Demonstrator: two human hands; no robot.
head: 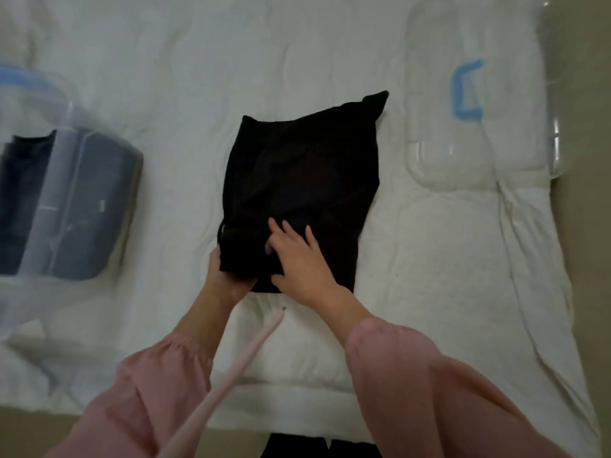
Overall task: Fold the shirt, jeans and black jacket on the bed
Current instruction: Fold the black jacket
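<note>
Garment: the black jacket [304,166], a soft dark cloth already folded into a rough upright rectangle, lies in the middle of the white quilted bed [429,259]; one corner pokes out at the far right.
Left hand: the left hand [228,276] grips the jacket's near left corner, with its fingers tucked under the cloth and the thumb on the edge.
Right hand: the right hand [301,259] lies flat on the near part of the jacket, fingers spread and straight, pressing and holding nothing.
Step in hand: probably the last fold, bringing the near end up over the rest.
Doing it well: keep the flat hand as the crease line, lift the gripped corner level so the edge does not skew, lay it over, then smooth outward and tuck in the stray far corner.
Bin: a clear plastic storage bin with a blue rim [86,206] stands at the left of the bed, well apart from the jacket.
Bin contents: dark blue-grey folded cloth [23,193]; through the blurred wall it may be the jeans, though I cannot be sure.
Lid: a clear plastic lid with a blue handle [463,127] lies flat at the far right, nothing on it.
</note>
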